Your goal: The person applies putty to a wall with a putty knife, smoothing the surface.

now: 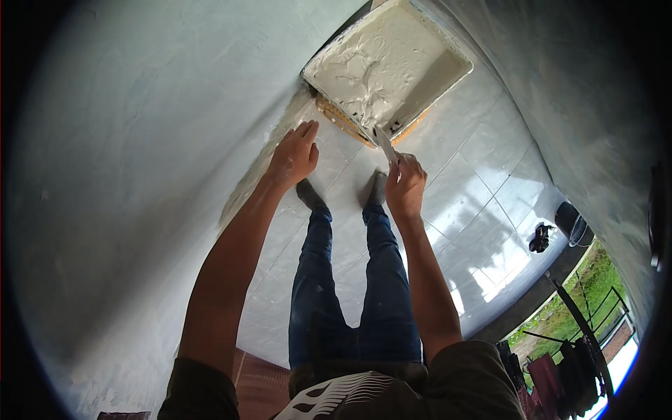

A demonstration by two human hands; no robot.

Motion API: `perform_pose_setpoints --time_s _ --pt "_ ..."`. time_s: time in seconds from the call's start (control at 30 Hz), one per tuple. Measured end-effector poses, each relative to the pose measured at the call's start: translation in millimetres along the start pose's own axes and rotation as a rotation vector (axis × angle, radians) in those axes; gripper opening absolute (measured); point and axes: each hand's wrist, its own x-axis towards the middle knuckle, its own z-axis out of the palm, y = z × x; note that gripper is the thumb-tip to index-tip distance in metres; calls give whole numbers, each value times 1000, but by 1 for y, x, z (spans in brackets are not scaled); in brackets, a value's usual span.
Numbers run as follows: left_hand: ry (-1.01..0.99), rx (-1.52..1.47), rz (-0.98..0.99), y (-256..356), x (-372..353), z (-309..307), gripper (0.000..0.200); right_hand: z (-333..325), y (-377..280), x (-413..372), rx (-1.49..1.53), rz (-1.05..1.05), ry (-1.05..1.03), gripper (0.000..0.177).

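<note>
A white tray (458, 59) full of pale putty rests on a wooden stand on the tiled floor, close to the wall. My right hand (406, 185) grips a putty knife (386, 145) whose blade reaches the tray's near rim. Left of it, my left hand (294, 155) is held out flat with its fingers together, holding nothing, near the base of the wall. Below both hands I see my own legs in blue jeans and grey socks.
A smooth pale wall (140, 175) fills the left side. White glossy floor tiles (483, 210) stretch right. A dark bucket (570, 222) and a small black object (540, 238) sit at the floor's far edge. Beyond lie grass and a clothes rack (574, 350).
</note>
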Motion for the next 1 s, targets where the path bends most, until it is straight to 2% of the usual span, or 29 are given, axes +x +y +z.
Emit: perform_pose_setpoints --time_s 0.03,0.1,0.17,0.2,0.3,0.43,0.5,0.63,0.73,0.83,0.9,1.0 --pt "-27 -16 -31 2 0 0 48 -4 -1 16 -125 -44 -55 17" --pt "-53 -32 -62 3 -3 3 48 5 5 40 -127 -63 -96 16" --pt "-21 -4 -32 0 -7 10 49 21 15 55 -218 -243 -155 13" --pt "-21 -1 -34 -1 -7 10 49 24 10 66 -258 -182 -316 13" --pt "1 31 -22 0 -9 12 50 37 11 84 -273 -240 -363 14" --pt "-37 -8 -73 3 -7 10 51 42 0 105 -373 -236 -338 14" --pt "-32 1 -79 3 -7 7 50 41 -7 110 -331 -236 -330 14" --pt "-72 -30 -116 5 -4 8 48 51 -13 108 -334 -202 -431 14" --pt "-68 -15 -105 5 -6 6 48 55 -16 117 -379 -262 -283 13" --pt "-53 -12 -91 2 -8 10 48 51 -26 121 -294 -252 -267 13" --pt "-49 -14 -95 1 -9 15 48 60 -29 114 -429 -295 -387 13" --pt "-80 -2 -118 1 -12 17 48 69 -23 114 -451 -377 -266 13"
